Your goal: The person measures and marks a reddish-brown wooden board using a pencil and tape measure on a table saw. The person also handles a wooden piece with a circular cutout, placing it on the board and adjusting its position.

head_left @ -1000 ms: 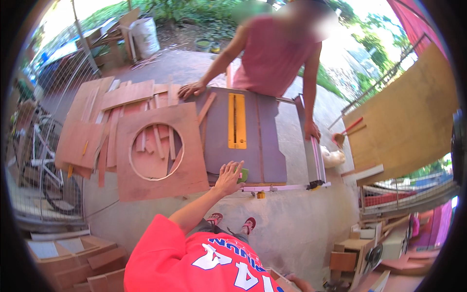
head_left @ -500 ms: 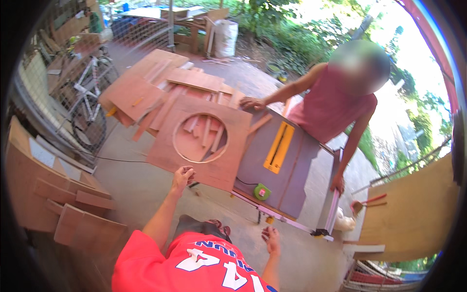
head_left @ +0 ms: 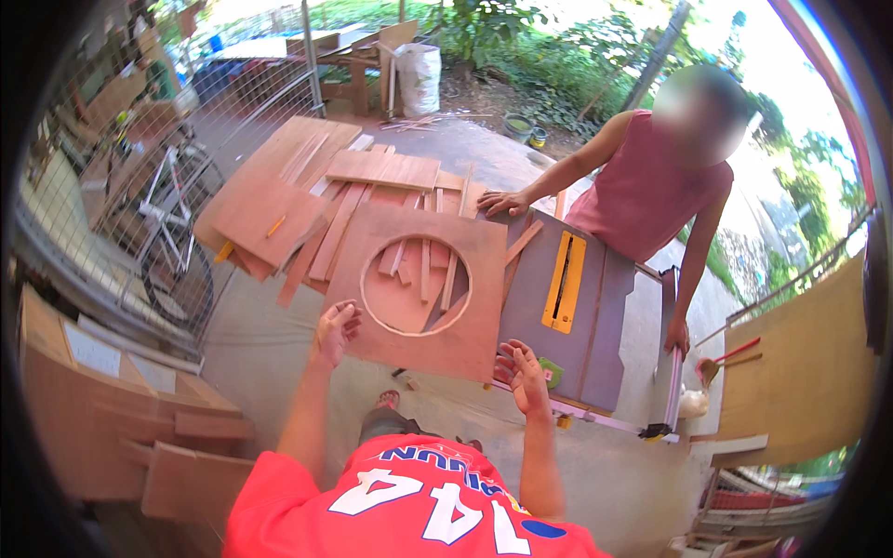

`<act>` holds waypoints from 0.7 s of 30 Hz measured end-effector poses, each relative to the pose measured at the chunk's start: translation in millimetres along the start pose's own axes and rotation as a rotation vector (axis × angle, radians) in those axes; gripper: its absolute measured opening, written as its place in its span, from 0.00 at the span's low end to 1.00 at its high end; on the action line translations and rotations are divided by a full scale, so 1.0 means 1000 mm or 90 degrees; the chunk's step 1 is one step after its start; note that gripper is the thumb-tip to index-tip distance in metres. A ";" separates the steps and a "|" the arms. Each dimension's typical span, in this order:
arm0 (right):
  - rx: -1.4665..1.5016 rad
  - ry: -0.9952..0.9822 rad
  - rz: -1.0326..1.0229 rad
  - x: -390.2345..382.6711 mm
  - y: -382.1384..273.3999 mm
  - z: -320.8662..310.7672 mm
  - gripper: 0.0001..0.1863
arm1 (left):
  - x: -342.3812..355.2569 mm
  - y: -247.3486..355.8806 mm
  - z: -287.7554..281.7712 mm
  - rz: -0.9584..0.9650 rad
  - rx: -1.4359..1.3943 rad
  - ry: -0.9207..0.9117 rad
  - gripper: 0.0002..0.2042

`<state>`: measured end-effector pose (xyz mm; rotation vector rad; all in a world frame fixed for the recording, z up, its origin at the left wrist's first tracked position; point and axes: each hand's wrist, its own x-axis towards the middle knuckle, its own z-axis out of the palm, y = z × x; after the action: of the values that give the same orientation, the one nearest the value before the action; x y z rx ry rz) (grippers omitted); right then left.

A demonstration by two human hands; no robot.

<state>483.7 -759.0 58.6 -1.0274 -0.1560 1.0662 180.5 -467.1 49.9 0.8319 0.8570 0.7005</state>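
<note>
My left hand [head_left: 337,330], fingers loosely curved and apart, is at the front-left edge of a square plywood board [head_left: 346,288] with a large round cut-out; whether it touches the board I cannot tell. My right hand [head_left: 521,377], open with palm turned inward, is by the board's front-right corner, beside a green tape measure [head_left: 552,370]. Neither hand appears to hold anything. The board lies over loose wooden strips, against a grey table saw [head_left: 600,325] with a yellow insert plate [head_left: 566,270].
A person in a pink top [head_left: 642,195] leans over the saw, hands on its far edge and rail [head_left: 668,391]. Plywood pieces [head_left: 270,228] pile up leftward. A mesh gate [head_left: 251,116] and bicycle [head_left: 172,242] stand left, more panels [head_left: 139,409] lower left, a large sheet [head_left: 791,353] right.
My left hand has left the tape measure and moved left to the board's edge. My right hand has risen into view toward the board's right corner. The view has swung round.
</note>
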 end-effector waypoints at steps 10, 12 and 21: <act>-0.295 0.177 -0.044 0.082 0.054 0.049 0.19 | 0.077 0.056 -0.067 -0.039 0.260 -0.104 0.22; -0.462 0.321 -0.109 0.112 0.059 0.036 0.22 | 0.106 0.042 -0.083 -0.003 0.423 0.001 0.27; -0.547 0.469 -0.075 0.171 0.077 -0.003 0.34 | 0.161 -0.006 -0.099 -0.083 0.451 0.035 0.41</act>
<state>523.7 -620.5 -61.1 -2.0930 -0.0654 0.4289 174.2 -308.4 -51.6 1.3735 1.2218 0.2940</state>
